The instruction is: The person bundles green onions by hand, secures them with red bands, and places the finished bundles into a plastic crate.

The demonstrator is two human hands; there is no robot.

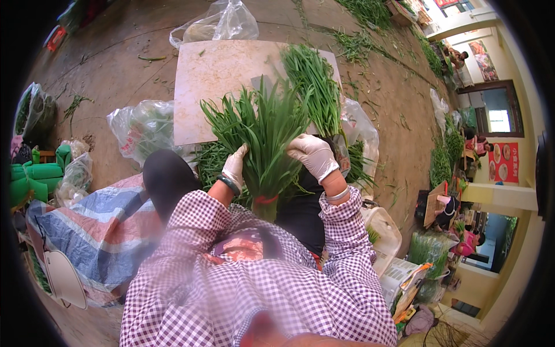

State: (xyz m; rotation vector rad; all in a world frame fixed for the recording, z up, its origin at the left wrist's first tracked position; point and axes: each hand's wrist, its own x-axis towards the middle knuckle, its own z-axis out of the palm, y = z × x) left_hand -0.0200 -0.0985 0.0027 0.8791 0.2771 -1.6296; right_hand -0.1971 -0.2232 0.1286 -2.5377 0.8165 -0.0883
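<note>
A leafy bundle (260, 130) of long green leaves, probably garlic chives, stands upright between my knees. A red tie (265, 200) circles its pale lower stems. My left hand (235, 166), in a whitish glove, grips the bundle's left side, its fingers partly hidden by leaves. On the right side, my gloved right hand (313, 156) has its fingers curled and pinched at the outer leaves. Beyond the bundle lies a pale board (217, 82), with a second pile of green stalks (314, 89) along its right side. A grey flat object (261, 82) is partly covered by leaves.
Plastic bags (145, 130) with greens flank the board, and a clear bag (221, 24) lies behind it. A striped woven sheet (99, 230) is at my left. Loose greens (355, 45) litter the floor. Several people, including one in pink (468, 243), sit along the right.
</note>
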